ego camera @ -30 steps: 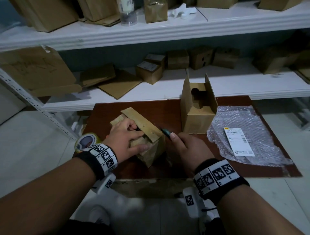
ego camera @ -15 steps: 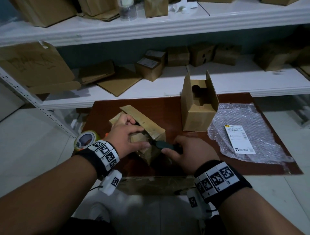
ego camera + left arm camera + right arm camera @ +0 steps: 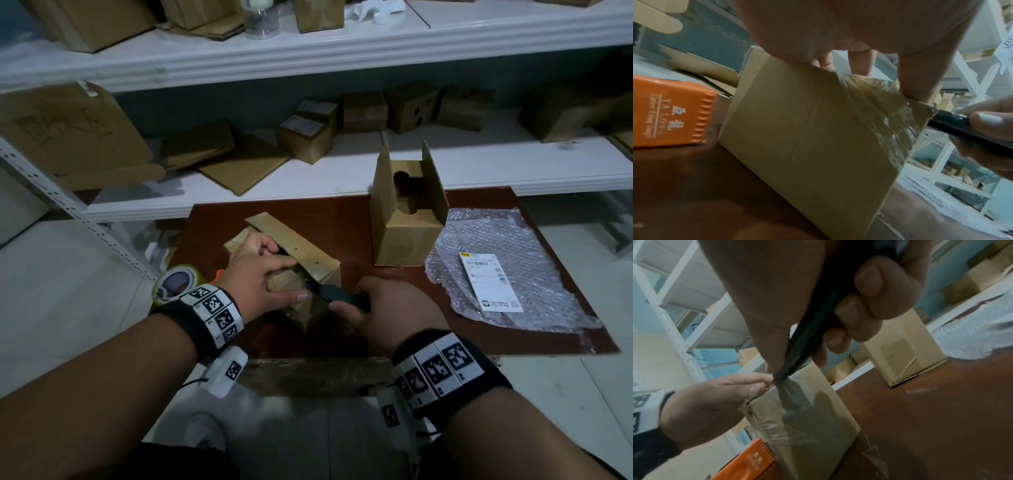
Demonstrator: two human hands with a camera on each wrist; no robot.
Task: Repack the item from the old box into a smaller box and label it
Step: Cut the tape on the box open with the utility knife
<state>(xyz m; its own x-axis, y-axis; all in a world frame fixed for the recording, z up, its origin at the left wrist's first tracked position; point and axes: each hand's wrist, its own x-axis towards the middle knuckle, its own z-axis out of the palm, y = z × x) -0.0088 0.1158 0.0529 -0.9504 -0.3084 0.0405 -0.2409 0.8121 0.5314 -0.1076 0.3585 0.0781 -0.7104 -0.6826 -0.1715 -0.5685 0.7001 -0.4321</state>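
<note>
The old cardboard box (image 3: 318,267), wrapped in clear tape, lies on the brown table (image 3: 342,219) with one long flap raised. My left hand (image 3: 274,274) grips its top, thumb on the near side. My right hand (image 3: 356,305) grips a dark slim tool (image 3: 334,294), and the tool's tip touches the box's crumpled, taped near corner (image 3: 890,104). The right wrist view shows the tool (image 3: 805,340) meeting the box (image 3: 813,418) beside my left thumb (image 3: 756,387). The smaller box (image 3: 407,236) stands open to the right. What the old box holds is hidden.
A sheet of bubble wrap (image 3: 534,274) with a white shipping label (image 3: 489,282) on it lies at the table's right. A tape roll (image 3: 174,286) and an orange tape cutter (image 3: 672,113) sit left of the old box. White shelves (image 3: 342,171) with more cartons stand behind.
My right hand has swung the dark tool from the box's right side round to its near corner. My left hand keeps its grip on the box.
</note>
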